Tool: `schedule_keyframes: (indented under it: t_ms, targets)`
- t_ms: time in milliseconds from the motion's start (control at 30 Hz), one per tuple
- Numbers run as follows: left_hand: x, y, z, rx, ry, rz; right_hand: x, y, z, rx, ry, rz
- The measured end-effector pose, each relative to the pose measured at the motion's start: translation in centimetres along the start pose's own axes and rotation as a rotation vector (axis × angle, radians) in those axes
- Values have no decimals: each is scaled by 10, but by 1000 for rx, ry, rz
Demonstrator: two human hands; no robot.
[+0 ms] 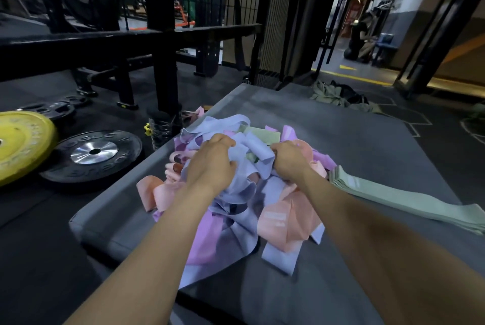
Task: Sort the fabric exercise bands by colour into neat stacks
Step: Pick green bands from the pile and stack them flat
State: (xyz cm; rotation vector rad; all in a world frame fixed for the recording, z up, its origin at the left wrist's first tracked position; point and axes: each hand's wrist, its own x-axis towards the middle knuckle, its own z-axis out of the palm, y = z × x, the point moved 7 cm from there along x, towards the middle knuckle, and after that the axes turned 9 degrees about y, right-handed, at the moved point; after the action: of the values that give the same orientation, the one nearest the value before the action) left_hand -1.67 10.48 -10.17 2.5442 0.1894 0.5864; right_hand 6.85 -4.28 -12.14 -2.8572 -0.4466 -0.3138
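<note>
- Two hands are buried in the tangled heap of bands (236, 201) on the grey mat (367, 141): left hand (212, 159) and right hand (287, 159), fingers curled into lavender fabric.
- Tease one lavender band (256, 148) free slowly (loops interlock).
- Stack it apart from the green stack (388, 193).

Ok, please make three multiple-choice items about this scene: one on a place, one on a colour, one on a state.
1. Where does the finished green stack lie?
A. right of the mixed pile
B. left of the mixed pile
C. on the yellow plate

2. Which colour is the band that both hands grip?
A. orange
B. lavender blue
C. black

3. In what state is the mixed pile?
A. folded flat
B. tangled and unsorted
C. packed in a bag

Key: 1 A, the green bands lie flat on the grey mat right of the pile. 2 B, the left hand and right hand hold the lavender blue band. 3 B, colours overlap in loops.
</note>
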Motion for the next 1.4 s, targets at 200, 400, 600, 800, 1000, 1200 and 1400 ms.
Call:
schedule_keyframes:
  t_ms: [200,400,600,800,1000,1200,1400]
  targets:
    - [6,-1,7,-60,19,0,2,4,-8,116,135,73]
    - [8,11,-7,-206,153,-11,-2,-6,-77,286,387,-24]
    - [7,58,-23,-331,211,37,-25,-24,-146,334,513,-134]
    - [24,99,-47,-315,145,71,-33,-39,-203,386,651,-165]
    - [33,132,-92,-478,190,128,-47,-22,-257,508,748,-106]
    - [15,191,-122,-560,175,225,-72,24,-286,782,779,85]
    - [-10,219,-98,-876,0,67,-105,56,-279,945,760,161]
